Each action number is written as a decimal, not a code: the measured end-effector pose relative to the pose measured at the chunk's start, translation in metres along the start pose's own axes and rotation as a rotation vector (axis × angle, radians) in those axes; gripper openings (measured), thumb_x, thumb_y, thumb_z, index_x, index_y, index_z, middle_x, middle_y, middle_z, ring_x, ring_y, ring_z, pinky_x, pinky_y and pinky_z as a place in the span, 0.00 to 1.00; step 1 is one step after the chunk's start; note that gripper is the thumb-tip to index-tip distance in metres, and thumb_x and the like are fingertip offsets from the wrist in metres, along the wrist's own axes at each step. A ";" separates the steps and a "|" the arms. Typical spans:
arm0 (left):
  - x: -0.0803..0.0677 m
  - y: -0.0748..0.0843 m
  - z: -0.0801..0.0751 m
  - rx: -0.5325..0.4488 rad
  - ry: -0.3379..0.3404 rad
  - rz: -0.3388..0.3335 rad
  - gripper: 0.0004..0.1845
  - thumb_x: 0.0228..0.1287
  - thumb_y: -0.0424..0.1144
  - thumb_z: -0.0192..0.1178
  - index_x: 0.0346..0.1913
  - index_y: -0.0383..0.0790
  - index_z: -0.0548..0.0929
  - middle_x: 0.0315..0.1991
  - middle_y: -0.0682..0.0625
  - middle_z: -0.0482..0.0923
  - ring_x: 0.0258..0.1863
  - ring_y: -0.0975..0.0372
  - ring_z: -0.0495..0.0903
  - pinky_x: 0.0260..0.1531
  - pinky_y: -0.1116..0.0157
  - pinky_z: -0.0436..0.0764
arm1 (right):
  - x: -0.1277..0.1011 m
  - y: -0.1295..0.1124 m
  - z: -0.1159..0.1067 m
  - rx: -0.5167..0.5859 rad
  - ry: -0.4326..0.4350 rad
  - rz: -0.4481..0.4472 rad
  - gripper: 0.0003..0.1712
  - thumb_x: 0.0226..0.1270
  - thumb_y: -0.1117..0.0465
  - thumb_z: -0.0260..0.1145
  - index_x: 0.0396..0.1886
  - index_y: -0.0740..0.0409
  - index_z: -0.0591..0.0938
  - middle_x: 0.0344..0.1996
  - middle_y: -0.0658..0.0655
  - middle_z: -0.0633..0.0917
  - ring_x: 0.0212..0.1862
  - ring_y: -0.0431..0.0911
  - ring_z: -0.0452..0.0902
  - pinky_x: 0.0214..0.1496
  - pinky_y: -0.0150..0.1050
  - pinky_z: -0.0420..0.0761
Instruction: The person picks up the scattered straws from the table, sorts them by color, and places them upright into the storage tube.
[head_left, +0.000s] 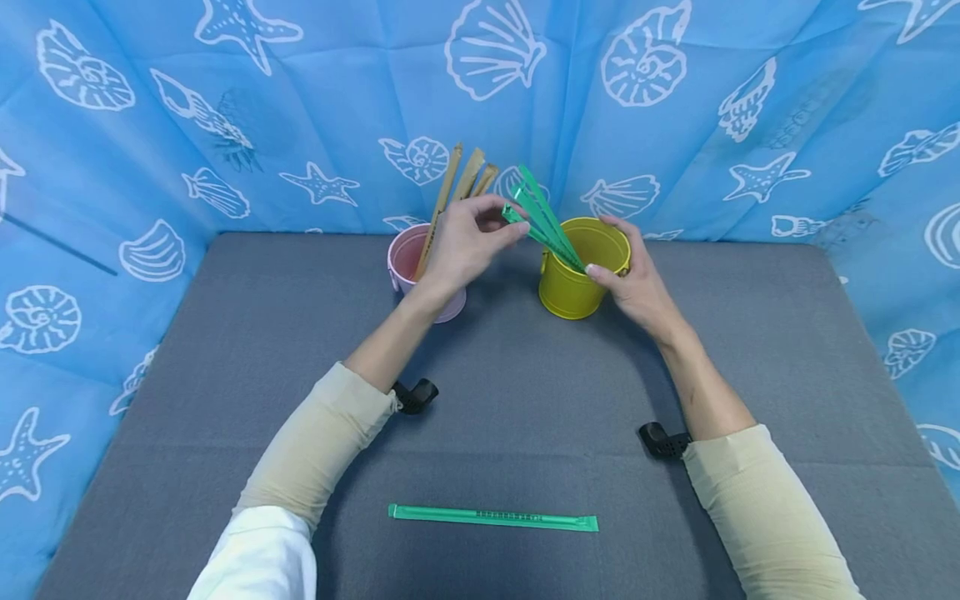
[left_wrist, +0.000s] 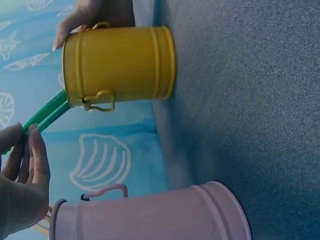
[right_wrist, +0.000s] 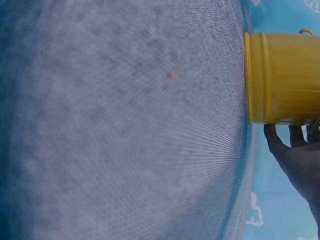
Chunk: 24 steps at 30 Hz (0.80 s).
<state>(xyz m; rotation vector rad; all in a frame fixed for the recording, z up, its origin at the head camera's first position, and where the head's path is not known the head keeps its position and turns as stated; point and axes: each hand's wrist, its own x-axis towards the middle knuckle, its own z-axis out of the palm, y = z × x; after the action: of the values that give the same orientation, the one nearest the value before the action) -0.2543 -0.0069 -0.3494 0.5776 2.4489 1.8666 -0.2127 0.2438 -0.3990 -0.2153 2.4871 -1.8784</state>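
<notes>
Near the back of the table stands a small yellow metal bucket (head_left: pixel 572 293) with several green wrapped straws (head_left: pixel 546 218) leaning out of its left side. My left hand (head_left: pixel 467 243) pinches the upper end of one green straw between thumb and fingers; its lower end is inside the bucket. My right hand (head_left: pixel 642 287) grips the yellow bucket at its right side, thumb at the near rim and fingers behind. In the right wrist view, fingers (right_wrist: pixel 282 142) touch the bucket wall. A pink bucket (head_left: pixel 403 257) stands below my left wrist, holding several brown sticks (head_left: pixel 447 183).
A single green wrapped straw (head_left: pixel 495 517) lies crosswise near the front of the grey table (head_left: pixel 517 400). A blue curtain (head_left: pixel 337 100) with white shell prints hangs behind and beside the table. The left forearm partly covers the pink bucket.
</notes>
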 end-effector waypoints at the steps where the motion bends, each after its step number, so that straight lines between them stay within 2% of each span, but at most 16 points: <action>1: 0.000 0.000 0.000 0.006 -0.002 0.002 0.08 0.63 0.32 0.68 0.44 0.34 0.87 0.34 0.46 0.84 0.31 0.61 0.83 0.33 0.66 0.80 | 0.000 0.000 0.000 0.004 0.000 -0.003 0.41 0.68 0.63 0.65 0.76 0.53 0.57 0.72 0.60 0.64 0.66 0.57 0.65 0.65 0.41 0.65; 10: -0.004 -0.002 -0.004 0.050 -0.067 -0.011 0.10 0.63 0.33 0.68 0.46 0.34 0.85 0.37 0.45 0.86 0.33 0.59 0.86 0.32 0.67 0.79 | -0.001 -0.003 0.001 -0.004 -0.003 0.001 0.41 0.68 0.66 0.64 0.76 0.54 0.57 0.72 0.61 0.63 0.66 0.57 0.65 0.65 0.40 0.65; 15: -0.014 0.001 -0.009 0.149 -0.071 -0.045 0.10 0.63 0.37 0.69 0.46 0.40 0.86 0.38 0.53 0.86 0.34 0.66 0.86 0.35 0.67 0.81 | 0.000 -0.001 0.000 0.004 -0.015 0.008 0.40 0.69 0.66 0.64 0.76 0.55 0.56 0.70 0.63 0.65 0.64 0.58 0.66 0.60 0.33 0.69; 19: -0.024 0.004 -0.013 0.197 -0.077 0.017 0.10 0.63 0.37 0.69 0.46 0.41 0.87 0.38 0.55 0.86 0.34 0.69 0.85 0.36 0.68 0.82 | 0.005 0.010 -0.002 0.006 -0.013 -0.002 0.40 0.69 0.66 0.64 0.76 0.54 0.56 0.69 0.63 0.65 0.64 0.58 0.67 0.57 0.29 0.69; 24: -0.036 0.007 -0.018 0.232 -0.107 0.082 0.09 0.63 0.36 0.69 0.45 0.40 0.86 0.38 0.54 0.85 0.34 0.69 0.83 0.37 0.70 0.81 | 0.012 0.024 -0.005 -0.028 -0.001 -0.017 0.41 0.69 0.64 0.65 0.76 0.49 0.57 0.69 0.60 0.67 0.63 0.55 0.68 0.57 0.29 0.69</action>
<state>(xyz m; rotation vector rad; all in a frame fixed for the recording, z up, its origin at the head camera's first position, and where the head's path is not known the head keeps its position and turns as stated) -0.2228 -0.0321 -0.3452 0.7755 2.6255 1.5407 -0.2276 0.2536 -0.4202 -0.2387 2.5201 -1.8503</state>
